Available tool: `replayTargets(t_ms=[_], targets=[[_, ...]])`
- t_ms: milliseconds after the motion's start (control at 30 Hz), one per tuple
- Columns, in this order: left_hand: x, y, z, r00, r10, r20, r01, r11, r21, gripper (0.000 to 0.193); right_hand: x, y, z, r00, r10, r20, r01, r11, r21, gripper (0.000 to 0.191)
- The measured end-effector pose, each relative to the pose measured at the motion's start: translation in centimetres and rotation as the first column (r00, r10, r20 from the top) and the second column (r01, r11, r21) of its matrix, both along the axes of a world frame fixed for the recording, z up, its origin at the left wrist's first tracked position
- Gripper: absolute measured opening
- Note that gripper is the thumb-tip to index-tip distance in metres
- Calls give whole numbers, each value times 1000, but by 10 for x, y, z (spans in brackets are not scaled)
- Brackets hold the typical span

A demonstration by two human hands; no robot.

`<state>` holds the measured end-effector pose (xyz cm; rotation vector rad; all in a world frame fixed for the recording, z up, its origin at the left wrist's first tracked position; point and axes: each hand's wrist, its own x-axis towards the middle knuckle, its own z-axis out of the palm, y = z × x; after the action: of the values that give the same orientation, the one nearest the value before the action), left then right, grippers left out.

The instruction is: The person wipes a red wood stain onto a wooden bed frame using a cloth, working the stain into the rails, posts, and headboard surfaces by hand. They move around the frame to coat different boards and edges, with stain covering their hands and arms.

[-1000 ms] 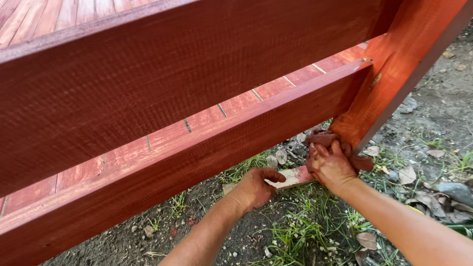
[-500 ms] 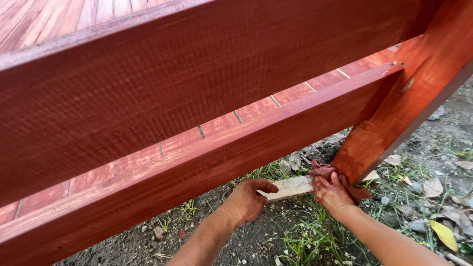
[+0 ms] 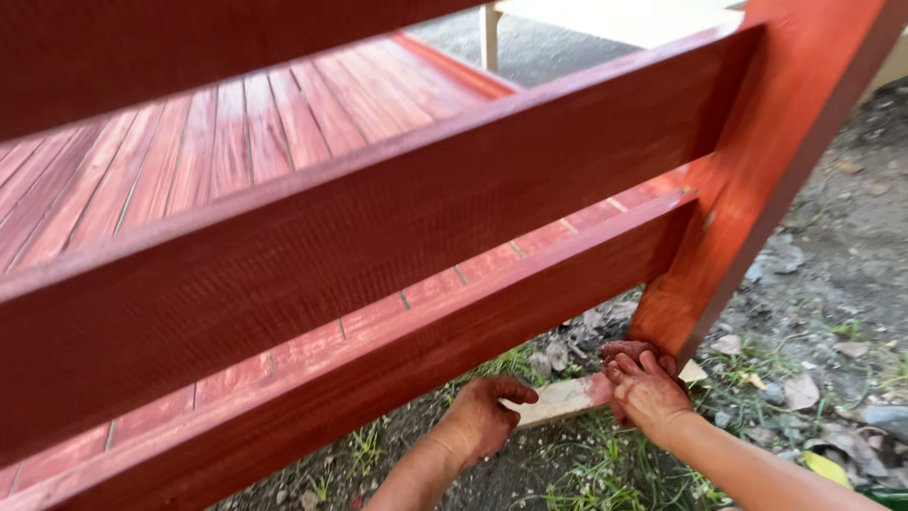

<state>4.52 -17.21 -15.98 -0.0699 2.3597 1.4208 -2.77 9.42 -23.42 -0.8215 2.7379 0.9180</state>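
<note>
Nearest the camera, at about 6 o'clock, the left hand (image 3: 480, 419) curls its fingers over the near end of a pale wood scrap (image 3: 560, 399) that lies on the ground. Just to its right, at 5 o'clock, the right hand (image 3: 648, 390) presses on the scrap's far end, fingers spread against the foot of the red leg (image 3: 747, 189). Both hands are stained red. The scrap sits right at the base of the leg, seemingly as a shim or pad under it, with one hand at each end to steady it. How far it goes under the leg is hidden by the right hand.

Around them lie grass (image 3: 605, 473), dirt and dry leaves (image 3: 804, 388). Above, from 9 to 2 o'clock, two long red rails (image 3: 426, 237) cross the view and block much of the ground. Beyond them, red slats (image 3: 189, 161) stretch away. The frame's top and left end are cut off.
</note>
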Motion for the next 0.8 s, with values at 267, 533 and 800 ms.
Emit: replayTargets(t_ms=[267, 533, 800], targets=[[-17, 49, -5, 983, -127, -132, 137, 988, 72, 39, 10, 24, 78, 938, -231, -260, 113, 909, -401, 46], [-28, 83, 13, 931, -252, -266, 265, 964, 14, 30, 31, 29, 205, 932, 7, -362, -36, 997, -71, 17], [-24, 92, 26, 922, -247, -299, 296, 946, 130, 19, 25, 45, 280, 707, 47, -705, -202, 970, -137, 45]])
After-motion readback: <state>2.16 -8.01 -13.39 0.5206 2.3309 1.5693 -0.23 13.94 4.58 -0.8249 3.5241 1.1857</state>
